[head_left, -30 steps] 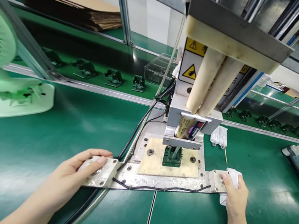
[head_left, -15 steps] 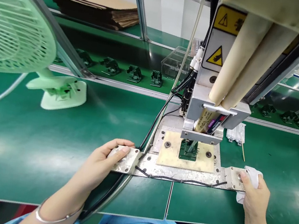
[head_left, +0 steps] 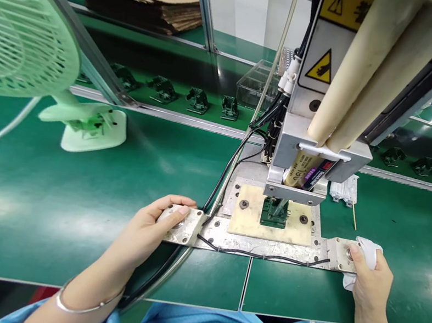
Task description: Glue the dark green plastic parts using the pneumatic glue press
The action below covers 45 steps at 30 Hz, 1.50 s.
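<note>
My left hand (head_left: 147, 234) lies open on the left button (head_left: 177, 225) near the table's (head_left: 63, 223) front edge. My right hand (head_left: 372, 281), closed around a white cloth (head_left: 368, 249), thumbs the right button (head_left: 349, 254). A green part (head_left: 274, 214) sits in the fixture (head_left: 247, 221) between them. I can't tell what the clear box (head_left: 254, 86) behind holds.

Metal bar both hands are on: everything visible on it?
The metal bar is a flat, scuffed grey strip lying across the green bench, in front of the cream pad. Each end has a squarish plate with a round button. A thin black cable runs along its front edge. The left hand rests on the left plate; the right hand, holding a white cloth, touches the right button.
</note>
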Tool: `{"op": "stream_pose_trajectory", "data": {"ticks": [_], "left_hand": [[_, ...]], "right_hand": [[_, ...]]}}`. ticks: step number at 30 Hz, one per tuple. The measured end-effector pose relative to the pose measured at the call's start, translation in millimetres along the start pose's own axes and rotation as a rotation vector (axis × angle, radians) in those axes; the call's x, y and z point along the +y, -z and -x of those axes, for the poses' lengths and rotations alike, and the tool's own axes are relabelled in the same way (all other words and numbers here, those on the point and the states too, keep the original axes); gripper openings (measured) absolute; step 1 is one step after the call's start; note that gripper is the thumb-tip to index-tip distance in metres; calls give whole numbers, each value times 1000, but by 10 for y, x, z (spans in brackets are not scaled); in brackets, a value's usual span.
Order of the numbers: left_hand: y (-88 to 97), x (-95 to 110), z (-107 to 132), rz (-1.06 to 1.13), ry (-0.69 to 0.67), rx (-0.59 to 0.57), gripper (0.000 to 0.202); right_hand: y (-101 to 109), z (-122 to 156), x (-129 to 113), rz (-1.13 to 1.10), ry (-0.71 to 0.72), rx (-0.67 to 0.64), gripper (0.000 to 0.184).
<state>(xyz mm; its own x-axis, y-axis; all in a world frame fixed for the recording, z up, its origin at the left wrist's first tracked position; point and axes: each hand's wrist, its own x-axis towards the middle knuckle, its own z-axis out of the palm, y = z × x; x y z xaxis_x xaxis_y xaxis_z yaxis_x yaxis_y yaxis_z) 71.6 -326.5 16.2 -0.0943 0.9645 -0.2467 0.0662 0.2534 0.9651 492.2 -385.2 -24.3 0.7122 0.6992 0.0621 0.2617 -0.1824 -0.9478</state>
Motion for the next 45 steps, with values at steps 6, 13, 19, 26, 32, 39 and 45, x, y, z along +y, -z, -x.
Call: {"op": "stream_pose_trajectory", "data": {"ticks": [6, 13, 19, 26, 32, 39, 45], "left_hand": [[2, 15, 12, -15, -1, 3, 48], [-2, 10, 11, -38, 0, 15, 50], [-23, 17, 22, -60, -18, 9, 47], [-5, 119, 41, -264, -92, 13, 52], [-140, 547, 78, -731, -319, -116, 70], [-928, 700, -255, -540, -340, -533, 96], [-1078, 683, -363, -248, -280, -623, 57]], "right_hand": [[11, -4, 24, -14, 7, -13, 49], [25, -9, 40, 8, 16, -16, 47], [30, -3, 20, 22, -2, -8, 50], [59, -39, 85, 89, 85, -20, 48], [62, -30, 78, 91, 51, -32, 49], [28, -11, 25, 76, 14, -13, 48], [34, 1, -2, 100, 46, -37, 47]]}}
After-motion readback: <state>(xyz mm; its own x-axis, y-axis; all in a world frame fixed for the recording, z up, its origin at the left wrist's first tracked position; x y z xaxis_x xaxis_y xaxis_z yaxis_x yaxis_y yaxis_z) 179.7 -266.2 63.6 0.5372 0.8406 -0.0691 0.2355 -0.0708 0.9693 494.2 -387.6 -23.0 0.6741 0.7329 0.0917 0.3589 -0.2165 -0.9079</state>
